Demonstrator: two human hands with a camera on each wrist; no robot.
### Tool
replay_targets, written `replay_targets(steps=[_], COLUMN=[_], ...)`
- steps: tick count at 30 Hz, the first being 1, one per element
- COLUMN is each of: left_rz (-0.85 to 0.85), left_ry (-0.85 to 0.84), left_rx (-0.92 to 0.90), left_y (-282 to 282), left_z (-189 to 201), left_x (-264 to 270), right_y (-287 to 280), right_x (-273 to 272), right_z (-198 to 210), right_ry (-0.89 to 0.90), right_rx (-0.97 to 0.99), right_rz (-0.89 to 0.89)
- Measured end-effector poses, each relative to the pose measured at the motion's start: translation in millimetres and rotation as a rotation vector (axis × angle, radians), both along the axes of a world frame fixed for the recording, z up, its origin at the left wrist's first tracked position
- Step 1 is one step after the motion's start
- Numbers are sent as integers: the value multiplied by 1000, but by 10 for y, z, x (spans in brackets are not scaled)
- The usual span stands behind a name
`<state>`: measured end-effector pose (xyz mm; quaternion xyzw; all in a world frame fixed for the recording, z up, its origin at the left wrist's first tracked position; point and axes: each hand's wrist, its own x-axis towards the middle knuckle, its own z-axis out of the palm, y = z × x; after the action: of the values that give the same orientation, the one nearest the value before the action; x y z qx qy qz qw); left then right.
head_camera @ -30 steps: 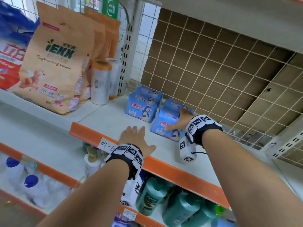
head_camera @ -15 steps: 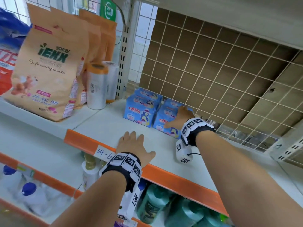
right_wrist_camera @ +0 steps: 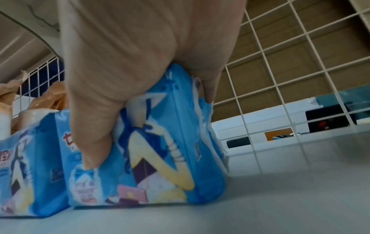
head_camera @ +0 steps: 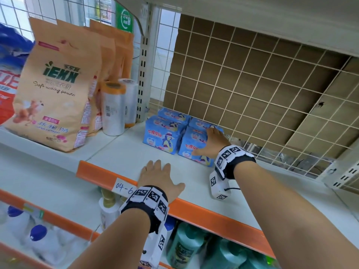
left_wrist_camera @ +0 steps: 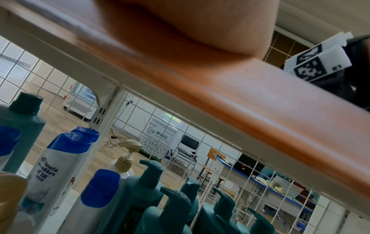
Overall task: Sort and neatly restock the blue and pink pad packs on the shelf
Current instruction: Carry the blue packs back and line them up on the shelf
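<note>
Several blue pad packs stand in a tight block at the back left of the white shelf (head_camera: 196, 183). My right hand (head_camera: 211, 144) grips the front right blue pad pack (head_camera: 189, 147), thumb on its front face and fingers over its top. The right wrist view shows that pack (right_wrist_camera: 160, 158) upright on the shelf, touching the front left pack (head_camera: 161, 136). Two more packs (head_camera: 172, 114) stand behind them. My left hand (head_camera: 158, 175) lies flat near the orange shelf edge (head_camera: 213, 212), holding nothing. No pink packs are in view.
Tan detergent bags (head_camera: 56, 90) and wrapped rolls (head_camera: 112, 107) fill the shelf to the left. A wire grid (head_camera: 252, 84) backs the shelf. Shampoo bottles (left_wrist_camera: 50, 166) stand on the shelf below. A label "04-6" (head_camera: 124, 186) is stuck on the orange edge.
My right hand has slid the front right pack a little back, more in line with the front left one. My left hand has stayed on the shelf edge.
</note>
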<state>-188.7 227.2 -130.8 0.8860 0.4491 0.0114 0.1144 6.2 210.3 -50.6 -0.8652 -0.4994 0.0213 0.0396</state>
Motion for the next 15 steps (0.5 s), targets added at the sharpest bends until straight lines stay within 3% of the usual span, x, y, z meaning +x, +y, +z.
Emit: replay_targets(steps=[7, 12, 15], left_rz=[-1, -5, -20], left_ry=[-22, -49, -42], left_rx=[0, 12, 3], left_y=[-24, -38, -48], left_z=[28, 50, 69], left_x=[-20, -35, -52], right_y=[38, 243, 305], right_x=[-141, -641, -773], right_z=[117, 79, -10], right_ry=[-138, -80, -121], right_rx=[-147, -147, -159], right_rz=[-34, 196, 206])
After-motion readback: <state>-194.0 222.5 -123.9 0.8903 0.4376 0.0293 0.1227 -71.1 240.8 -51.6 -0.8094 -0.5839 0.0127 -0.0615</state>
